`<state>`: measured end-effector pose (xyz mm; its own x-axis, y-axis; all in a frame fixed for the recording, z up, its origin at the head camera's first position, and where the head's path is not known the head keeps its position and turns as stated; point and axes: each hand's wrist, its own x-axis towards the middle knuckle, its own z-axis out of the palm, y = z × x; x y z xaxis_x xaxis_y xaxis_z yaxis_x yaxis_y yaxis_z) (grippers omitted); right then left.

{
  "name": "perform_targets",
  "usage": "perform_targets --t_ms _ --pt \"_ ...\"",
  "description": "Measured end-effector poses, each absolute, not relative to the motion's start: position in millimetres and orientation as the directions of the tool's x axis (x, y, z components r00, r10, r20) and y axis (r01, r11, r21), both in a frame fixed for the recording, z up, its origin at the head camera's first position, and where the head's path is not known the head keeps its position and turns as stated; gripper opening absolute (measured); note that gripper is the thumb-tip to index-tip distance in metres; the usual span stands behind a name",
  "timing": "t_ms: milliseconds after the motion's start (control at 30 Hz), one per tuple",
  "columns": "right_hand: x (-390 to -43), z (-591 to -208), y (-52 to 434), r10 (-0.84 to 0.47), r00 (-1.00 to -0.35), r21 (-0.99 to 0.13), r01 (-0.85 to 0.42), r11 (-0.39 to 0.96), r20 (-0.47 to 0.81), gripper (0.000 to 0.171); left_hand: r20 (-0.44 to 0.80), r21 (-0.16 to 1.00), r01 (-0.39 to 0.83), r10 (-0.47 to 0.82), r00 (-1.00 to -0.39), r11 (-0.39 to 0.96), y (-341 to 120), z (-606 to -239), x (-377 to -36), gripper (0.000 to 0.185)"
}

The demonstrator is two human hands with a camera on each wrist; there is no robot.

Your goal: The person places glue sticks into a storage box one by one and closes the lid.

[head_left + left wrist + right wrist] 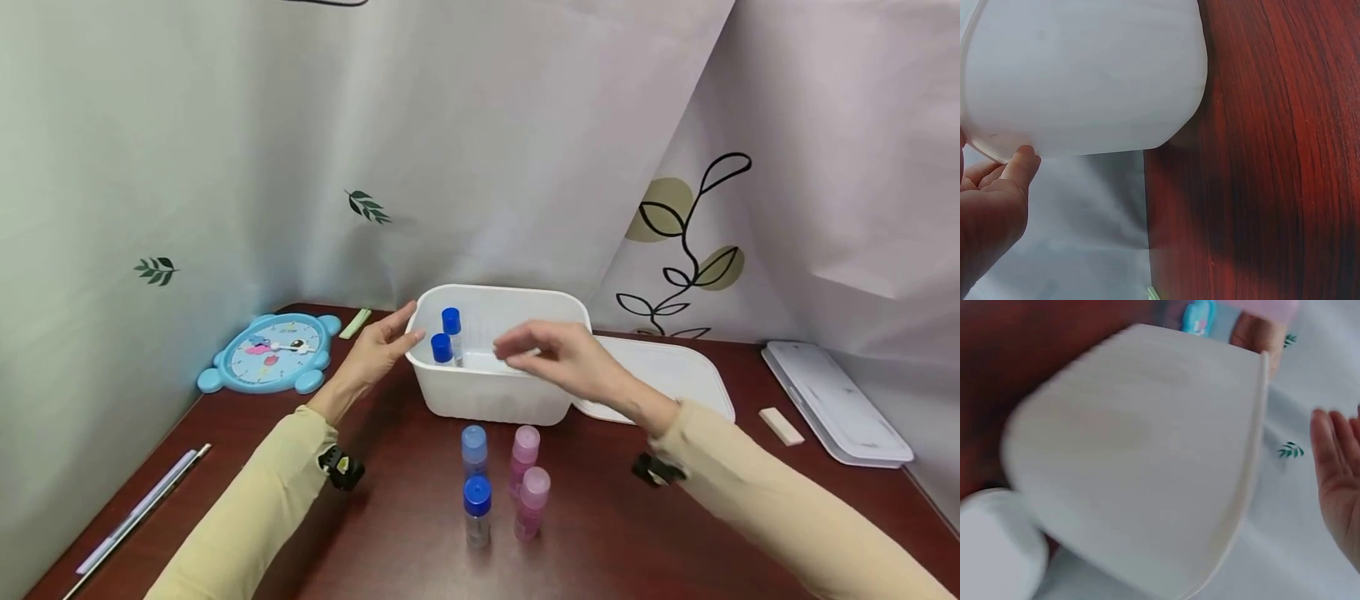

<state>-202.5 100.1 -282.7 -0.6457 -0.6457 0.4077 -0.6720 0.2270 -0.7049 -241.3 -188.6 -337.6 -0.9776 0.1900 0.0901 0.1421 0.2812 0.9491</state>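
Observation:
A white plastic storage bin stands near the back of the table. Two small clear bottles with blue caps stand upright inside its left end. My left hand grips the bin's left rim, a digit against the outer wall in the left wrist view. Over the bin's opening hovers my right hand, fingers loosely bent and nothing seen in them. In front of the bin stand a light-blue bottle, a dark-blue-capped clear bottle and two pink bottles.
A white lid lies right of the bin. Farther right are a white eraser-like block and a white case. To the left lie a blue toy clock, a pale green strip and thin pens. Wall sheeting hangs behind.

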Motion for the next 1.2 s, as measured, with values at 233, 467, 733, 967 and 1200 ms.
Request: perform_targets --t_ms 233,467,733,967,1200 --pt "-177 -321 134 -0.794 -0.568 -0.793 -0.577 0.197 0.216 0.036 0.098 0.949 0.150 0.193 -0.976 0.276 -190 -339 -242 0.061" --pt "-178 -335 131 -0.845 -0.515 -0.832 -0.526 0.176 0.146 0.036 0.095 0.951 0.147 0.197 -0.976 0.271 -188 -340 -242 0.061" --pt "-185 -311 138 -0.845 -0.511 -0.807 -0.560 0.186 0.160 0.031 0.091 0.947 0.143 0.188 -0.978 0.288 -189 -336 -240 0.060" --pt "-203 -243 142 -0.740 -0.628 -0.792 -0.569 0.224 0.241 0.033 0.100 0.948 0.150 0.188 -0.977 0.280 -189 -335 -242 0.060" --pt "-241 -224 115 -0.515 -0.813 -0.877 -0.429 0.214 0.272 0.034 0.084 0.946 0.136 0.183 -0.979 0.295 -189 -337 -240 0.062"
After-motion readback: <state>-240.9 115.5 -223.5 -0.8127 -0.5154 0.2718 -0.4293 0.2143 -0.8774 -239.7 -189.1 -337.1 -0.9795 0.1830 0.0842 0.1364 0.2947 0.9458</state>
